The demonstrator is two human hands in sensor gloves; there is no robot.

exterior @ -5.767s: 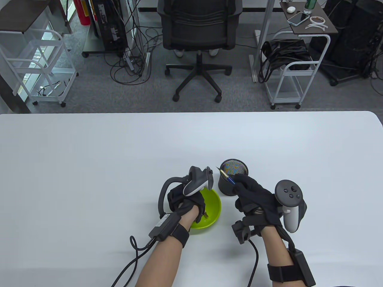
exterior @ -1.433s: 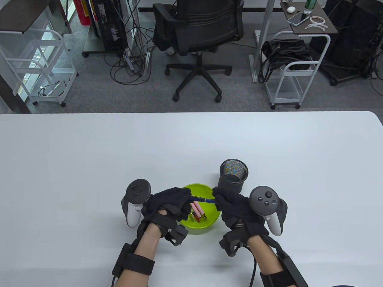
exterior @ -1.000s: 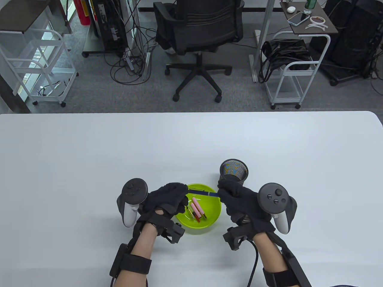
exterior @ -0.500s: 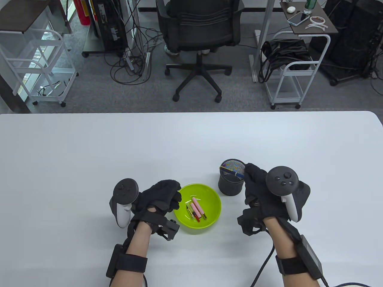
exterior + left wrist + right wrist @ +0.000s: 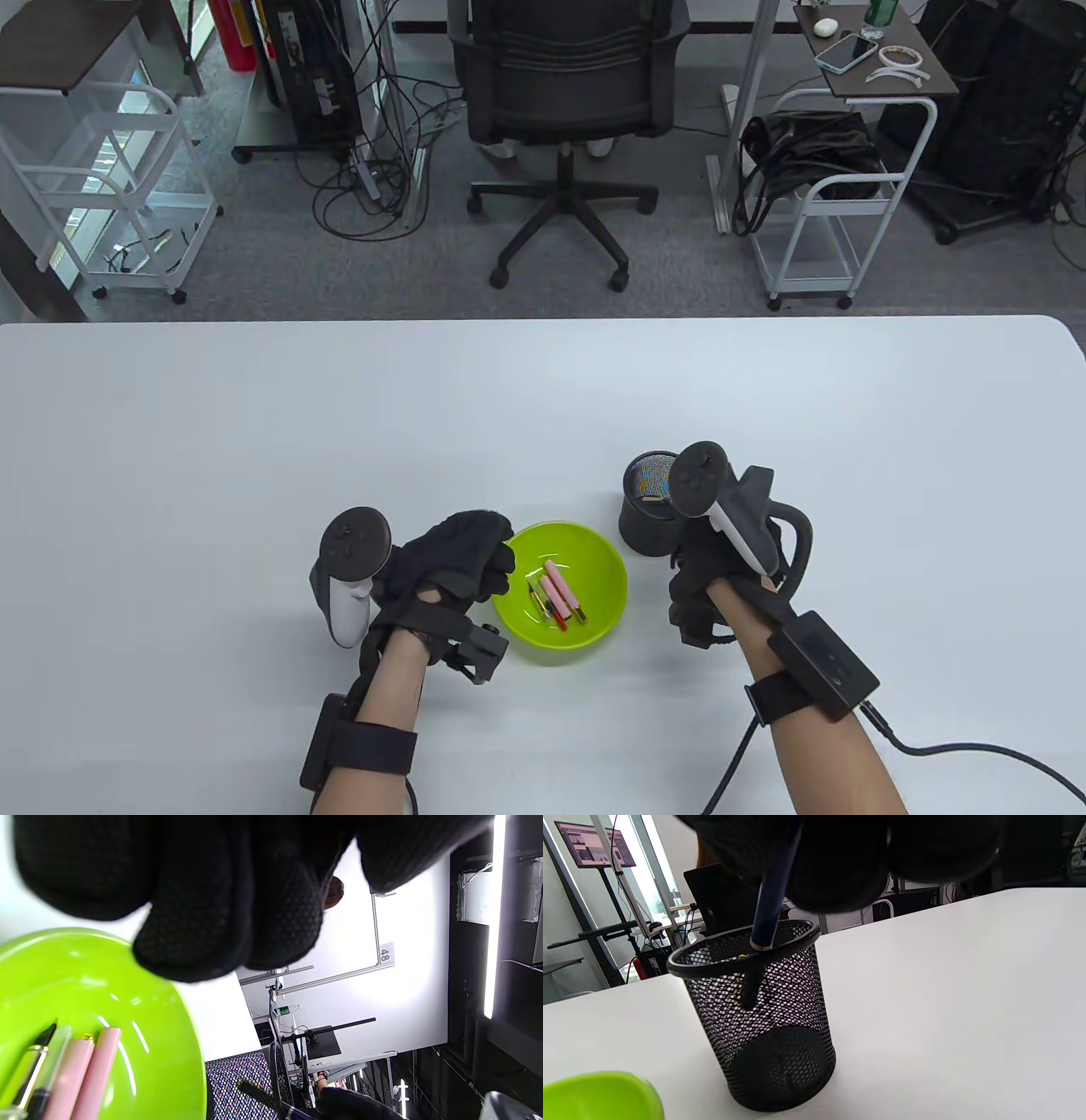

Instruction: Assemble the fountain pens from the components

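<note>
two pink barrels (image 5: 560,589) fill bowl (image 5: 607,552); right hand (image 5: 708,564) grips pen (image 5: 772,899); left hand (image 5: 454,556) loose.

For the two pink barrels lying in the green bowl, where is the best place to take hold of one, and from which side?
Pinch a pink barrel at mid-length across its width, coming straight down from above. Both lie flat, side by side, low in the green bowl, whose raised rim likely blocks a sideways approach. The idle left hand is beside the bowl.

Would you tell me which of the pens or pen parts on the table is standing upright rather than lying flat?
The dark blue pen, which the right hand is lowering into the black mesh cup. The pink pieces lie flat in the green bowl.
</note>
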